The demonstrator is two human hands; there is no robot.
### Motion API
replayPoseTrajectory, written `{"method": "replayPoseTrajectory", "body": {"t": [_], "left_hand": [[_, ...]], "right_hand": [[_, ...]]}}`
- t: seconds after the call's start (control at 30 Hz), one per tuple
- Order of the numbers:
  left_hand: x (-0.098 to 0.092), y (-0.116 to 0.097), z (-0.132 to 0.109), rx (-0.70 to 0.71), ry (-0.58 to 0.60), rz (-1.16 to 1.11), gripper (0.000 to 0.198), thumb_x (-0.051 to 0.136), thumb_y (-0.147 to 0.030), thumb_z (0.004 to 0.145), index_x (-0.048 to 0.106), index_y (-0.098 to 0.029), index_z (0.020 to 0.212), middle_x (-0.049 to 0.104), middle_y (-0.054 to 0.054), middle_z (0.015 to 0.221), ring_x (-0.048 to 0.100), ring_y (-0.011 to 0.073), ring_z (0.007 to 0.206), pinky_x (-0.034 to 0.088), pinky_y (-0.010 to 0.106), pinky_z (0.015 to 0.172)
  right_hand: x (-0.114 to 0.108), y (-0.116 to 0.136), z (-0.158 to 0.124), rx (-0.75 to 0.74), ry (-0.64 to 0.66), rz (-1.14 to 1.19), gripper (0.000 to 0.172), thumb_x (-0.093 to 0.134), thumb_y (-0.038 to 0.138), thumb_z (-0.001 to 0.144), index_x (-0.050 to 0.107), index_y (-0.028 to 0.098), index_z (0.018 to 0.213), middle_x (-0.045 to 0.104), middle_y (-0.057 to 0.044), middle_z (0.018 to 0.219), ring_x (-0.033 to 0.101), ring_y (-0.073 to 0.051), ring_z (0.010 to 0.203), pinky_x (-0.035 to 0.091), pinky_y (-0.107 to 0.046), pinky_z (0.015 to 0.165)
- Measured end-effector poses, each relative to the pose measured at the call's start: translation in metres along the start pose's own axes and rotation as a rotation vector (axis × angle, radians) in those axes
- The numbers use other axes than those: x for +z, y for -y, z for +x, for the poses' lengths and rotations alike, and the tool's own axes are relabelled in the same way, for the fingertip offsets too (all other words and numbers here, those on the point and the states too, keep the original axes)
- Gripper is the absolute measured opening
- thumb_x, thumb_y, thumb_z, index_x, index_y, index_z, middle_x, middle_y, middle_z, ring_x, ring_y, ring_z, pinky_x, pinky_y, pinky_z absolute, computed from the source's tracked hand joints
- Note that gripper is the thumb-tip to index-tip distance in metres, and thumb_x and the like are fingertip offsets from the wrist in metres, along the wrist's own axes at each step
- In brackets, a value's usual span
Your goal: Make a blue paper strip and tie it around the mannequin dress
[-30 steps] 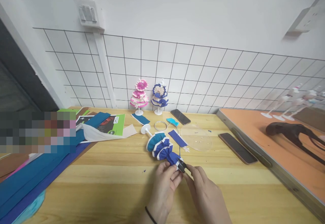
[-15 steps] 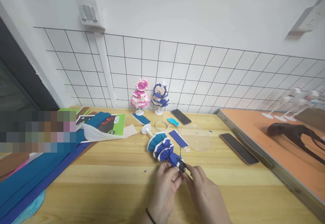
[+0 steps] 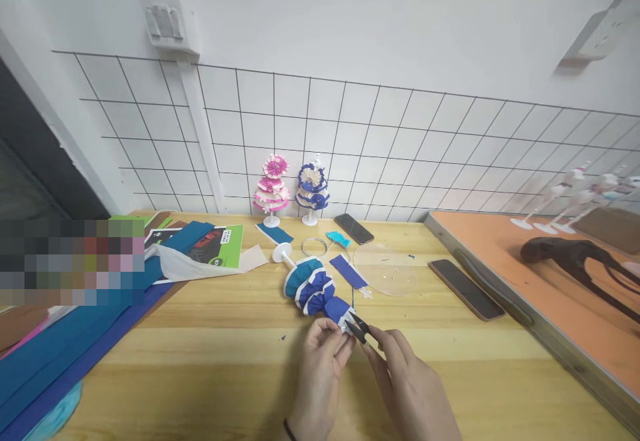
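Observation:
My left hand (image 3: 325,354) pinches the top end of a ruffled paper tree (image 3: 316,289) that lies tilted on the table. Teal and blue pleated tiers with white edging ring its white stem, and the round white base (image 3: 281,252) points away from me. Small black snips (image 3: 359,328) are held in my right hand (image 3: 403,368), their blades apart at the white-edged blue top piece (image 3: 339,308). Just beyond lie a blue strip (image 3: 349,272) with white edging and a small white flower (image 3: 366,292).
Two finished-looking ruffled trees, one pink (image 3: 273,191) and one blue and cream (image 3: 311,191), stand by the wall. Phones (image 3: 466,288), a clear round sheet (image 3: 385,270) and a wire coil (image 3: 315,247) lie around. Crepe paper (image 3: 100,318) covers the left; an orange tray (image 3: 560,294) stands right.
The snips' blades have opened wider and now sit at the white edge of the blue top piece. My left fingers still pinch the tree's top; the view has shifted slightly.

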State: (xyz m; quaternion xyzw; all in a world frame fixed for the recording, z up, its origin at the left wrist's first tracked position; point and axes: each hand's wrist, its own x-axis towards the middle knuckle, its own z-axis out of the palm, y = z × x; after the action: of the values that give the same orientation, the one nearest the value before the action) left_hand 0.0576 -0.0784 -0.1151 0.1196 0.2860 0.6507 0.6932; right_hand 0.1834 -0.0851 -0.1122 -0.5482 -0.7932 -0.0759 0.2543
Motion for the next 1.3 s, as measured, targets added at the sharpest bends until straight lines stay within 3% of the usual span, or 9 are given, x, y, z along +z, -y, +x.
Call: {"method": "replayPoseTrajectory", "body": {"t": [0.2,0.37,0.5,0.77,0.87,0.97,1.1,1.17,1.3], "left_hand": [[-0.003,0.001,-0.001,-0.001,-0.022,0.005,0.016,0.062,-0.011,0.070,0.048,-0.018,0.070,0.065,0.003,0.075,0.063,0.0165,0.080,0.042,0.036,0.090],[-0.002,-0.001,-0.002,0.000,-0.064,0.017,0.012,0.058,-0.013,0.071,0.047,-0.018,0.071,0.067,0.005,0.077,0.064,0.0199,0.082,0.042,0.040,0.089],[-0.001,-0.002,-0.001,0.031,-0.071,0.018,0.012,0.060,-0.020,0.074,0.048,-0.018,0.076,0.066,0.005,0.084,0.063,0.0201,0.084,0.043,0.042,0.088],[-0.007,0.002,0.005,0.063,-0.095,0.102,0.021,0.067,-0.022,0.072,0.048,-0.018,0.078,0.064,0.004,0.081,0.062,0.0163,0.080,0.045,0.037,0.085],[-0.009,0.002,0.006,0.064,-0.105,0.112,0.023,0.069,-0.023,0.071,0.048,-0.018,0.079,0.065,0.005,0.080,0.063,0.0162,0.077,0.047,0.037,0.082],[-0.010,0.002,0.006,0.069,-0.106,0.143,0.024,0.068,-0.022,0.072,0.048,-0.018,0.083,0.065,0.004,0.080,0.063,0.0152,0.075,0.047,0.035,0.080],[-0.010,0.002,0.006,0.072,-0.117,0.163,0.027,0.069,-0.021,0.070,0.048,-0.019,0.087,0.065,0.005,0.087,0.063,0.0162,0.080,0.048,0.036,0.080],[-0.009,0.001,0.006,0.068,-0.125,0.163,0.029,0.071,-0.020,0.069,0.049,-0.019,0.088,0.065,0.005,0.089,0.063,0.0174,0.082,0.048,0.037,0.081],[-0.009,0.001,0.007,0.050,-0.127,0.176,0.026,0.071,-0.020,0.069,0.050,-0.018,0.085,0.065,0.005,0.087,0.063,0.0165,0.080,0.048,0.034,0.079]], "right_hand": [[-0.009,-0.003,-0.003,0.248,0.211,0.568,0.027,0.037,0.042,0.090,0.053,0.023,0.100,0.063,-0.004,0.084,0.063,-0.017,0.073,0.050,-0.024,0.063],[-0.011,-0.004,-0.001,0.508,0.392,0.951,0.040,0.037,0.055,0.085,0.054,0.019,0.084,0.049,0.003,0.064,0.040,-0.009,0.044,0.029,-0.018,0.036],[-0.012,-0.002,0.001,0.668,0.434,1.040,0.047,0.041,0.064,0.079,0.051,0.018,0.085,0.036,0.006,0.060,0.024,-0.006,0.042,0.016,-0.018,0.035],[-0.012,-0.001,0.006,0.792,0.705,1.296,0.051,0.047,0.069,0.072,0.042,0.020,0.062,0.025,0.012,0.038,0.017,-0.004,0.033,0.015,-0.017,0.034],[-0.011,-0.003,0.007,0.741,0.716,1.287,0.052,0.045,0.071,0.072,0.042,0.020,0.063,0.028,0.012,0.035,0.022,-0.004,0.031,0.020,-0.016,0.033],[-0.011,-0.003,0.009,0.653,0.700,1.186,0.053,0.039,0.070,0.075,0.047,0.019,0.072,0.043,0.008,0.043,0.032,-0.006,0.031,0.026,-0.017,0.033],[-0.011,-0.006,0.008,0.456,0.506,0.925,0.043,0.035,0.057,0.085,0.053,0.018,0.095,0.064,-0.004,0.079,0.062,-0.016,0.071,0.047,-0.022,0.062],[-0.009,-0.011,0.005,0.393,0.448,0.756,0.039,0.033,0.050,0.089,0.052,0.020,0.104,0.067,-0.006,0.087,0.063,-0.019,0.086,0.048,-0.025,0.073],[-0.001,-0.018,-0.005,0.288,0.343,0.427,0.036,0.030,0.041,0.091,0.047,0.020,0.114,0.066,-0.009,0.102,0.065,-0.021,0.087,0.051,-0.029,0.071]]}}
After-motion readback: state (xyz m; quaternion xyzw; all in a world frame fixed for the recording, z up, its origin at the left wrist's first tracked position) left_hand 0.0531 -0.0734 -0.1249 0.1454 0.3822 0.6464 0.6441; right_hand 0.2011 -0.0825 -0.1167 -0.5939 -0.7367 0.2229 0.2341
